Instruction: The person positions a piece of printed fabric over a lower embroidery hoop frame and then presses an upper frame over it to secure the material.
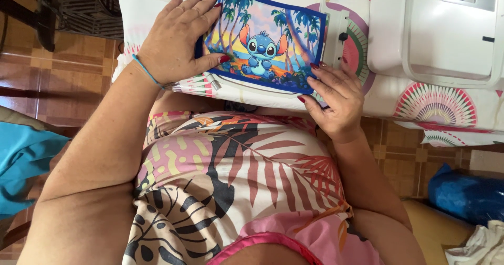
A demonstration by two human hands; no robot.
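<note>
The printed panel (pixel 265 39), a blue-bordered cloth with a cartoon creature among palms, lies on the patterned table (pixel 436 105) at its near edge, just left of the white sewing machine (pixel 436 28). The left hand (pixel 176 39) lies flat on the panel's left end, fingers (pixel 202 7) spread and pressing down, gripping nothing. The right hand (pixel 336 94) rests at the near right corner, fingers bent, their tips on the blue edge; whether they pinch it or only press I cannot tell.

The panel sits right at the table's near edge, so uneven pressure from the two hands could likely skew it or slide it off toward the lap. Pressing harder on the left end alone could pucker the cloth in the middle. A zipper pull (pixel 212 82) lies under the near edge; a long nail could catch there.
</note>
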